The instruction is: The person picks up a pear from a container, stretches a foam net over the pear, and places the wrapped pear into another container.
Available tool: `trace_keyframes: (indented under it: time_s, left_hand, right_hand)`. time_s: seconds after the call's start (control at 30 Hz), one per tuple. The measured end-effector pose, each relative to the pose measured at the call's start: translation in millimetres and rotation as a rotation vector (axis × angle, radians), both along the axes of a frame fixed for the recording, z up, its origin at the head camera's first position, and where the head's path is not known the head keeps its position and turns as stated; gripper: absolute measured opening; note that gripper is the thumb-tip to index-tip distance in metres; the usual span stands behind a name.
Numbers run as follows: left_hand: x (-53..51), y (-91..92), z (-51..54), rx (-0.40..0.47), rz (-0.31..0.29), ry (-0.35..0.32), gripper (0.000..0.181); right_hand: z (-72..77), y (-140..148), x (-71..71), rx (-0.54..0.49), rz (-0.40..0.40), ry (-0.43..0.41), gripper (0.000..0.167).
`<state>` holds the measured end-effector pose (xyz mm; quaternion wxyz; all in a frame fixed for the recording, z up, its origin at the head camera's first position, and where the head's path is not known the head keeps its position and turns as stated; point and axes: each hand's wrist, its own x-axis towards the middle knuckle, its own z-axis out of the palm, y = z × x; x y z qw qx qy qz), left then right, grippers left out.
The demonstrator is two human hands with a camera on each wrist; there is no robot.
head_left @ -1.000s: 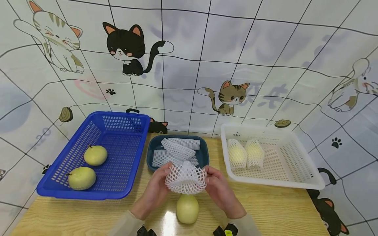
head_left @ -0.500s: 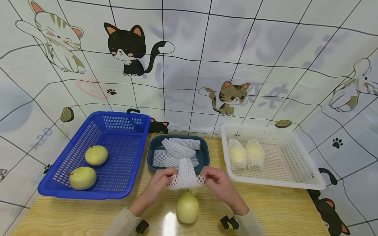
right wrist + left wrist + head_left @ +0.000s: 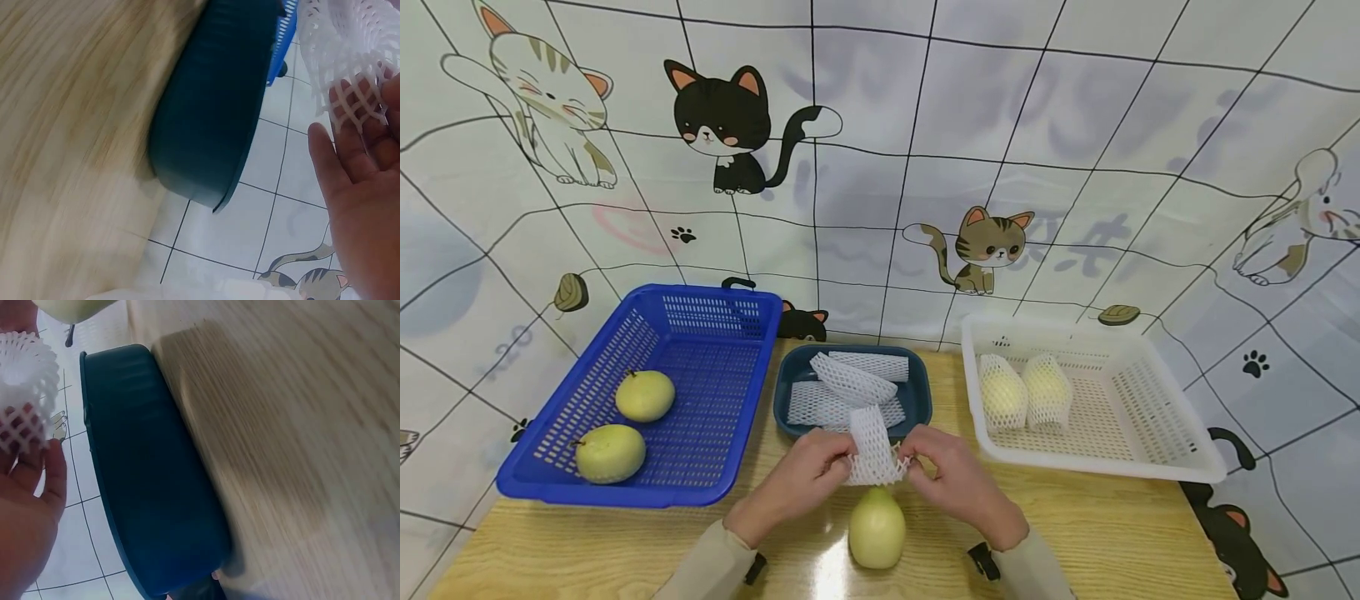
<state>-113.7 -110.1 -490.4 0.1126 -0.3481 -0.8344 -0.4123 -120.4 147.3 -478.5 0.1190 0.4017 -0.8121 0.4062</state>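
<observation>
Pinching a white foam net between them, the person's left hand and right hand have thumb and fingers clamped on opposite sides of its lower end. The net is just above a pale yellow pear standing on the table; whether they touch cannot be told. Beyond the hands, near the table's back edge, a dark teal tray carries folded nets. Two bare pears lie toward the front left corner of a blue basket, and two wrapped pears sit along the left edge of a white basket.
</observation>
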Motion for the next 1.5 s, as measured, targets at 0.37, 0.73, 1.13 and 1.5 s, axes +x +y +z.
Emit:
trace_keyframes:
  time_s: [0.37, 0.73, 1.13, 1.5]
  left_hand:
    - [-1.6, 0.4, -3.0, -0.138, 0.036, -0.087, 0.018]
    - [0.8, -6.5, -15.4, -0.17, -0.012, -0.232, 0.012]
    - [9.5, -17.6, -24.4, -0.135, -0.13, -0.155, 0.012]
    - [21.3, -20.7, -27.3, -0.138, -0.154, -0.18, 0.007]
  right_hand:
    - [-11.3, 2.7, -1.2, 0.149, -0.077, 0.098, 0.024]
    - [-19.9, 5.8, 8.4, 0.285, -0.097, 0.024, 0.021]
    - [-24.2, 14.4, 17.8, 0.265, -0.02, 0.022, 0.022]
    - [-29.3, 18.9, 33.9, 0.246, 0.026, -0.094, 0.027]
